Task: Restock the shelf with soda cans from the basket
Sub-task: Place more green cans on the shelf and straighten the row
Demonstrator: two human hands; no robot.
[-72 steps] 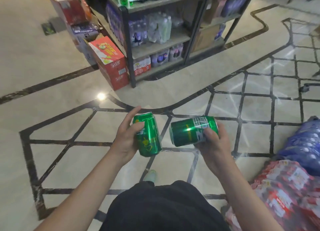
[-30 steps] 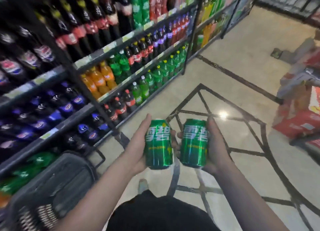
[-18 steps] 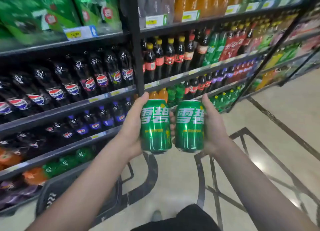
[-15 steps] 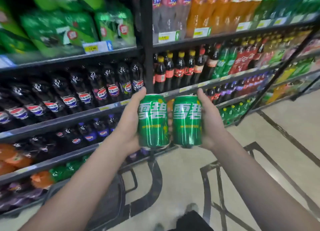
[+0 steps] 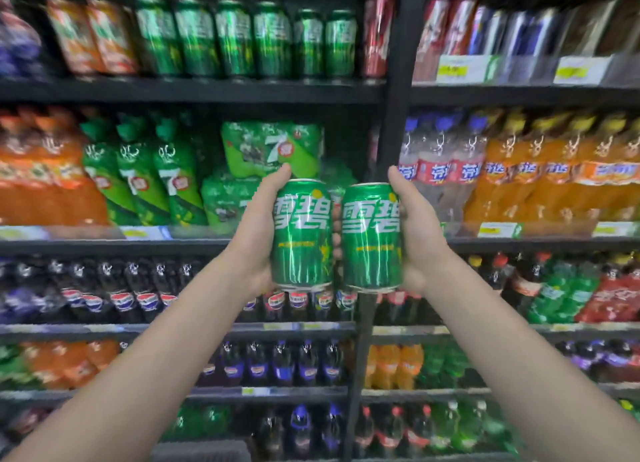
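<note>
Two cans: both held upright, side by side, just apart, in front of the shelf [image 5: 194, 92]
Left can [image 5: 300, 234]: green, white characters facing the camera, clamped in the grip of the left hand [image 5: 254, 233], thumb up along its left side
Right can [image 5: 372, 238]: same green design, clamped in the grip of the right hand [image 5: 420, 234], thumb up along its right side
Height: between the second and third shelf boards, near the black upright post [image 5: 396, 80]
Top shelf: a row of green cans [image 5: 242, 38] stands left of the post, with orange cans [image 5: 91, 35] to their left and a red can [image 5: 375, 35] to their right
Second shelf: green bottle packs [image 5: 145, 181] behind the left hand, orange bottles [image 5: 554, 177] at right
Lower shelves: dark cola bottles [image 5: 114, 288], blurred
Basket: only a grey edge low in the frame; too unclear to tell
</note>
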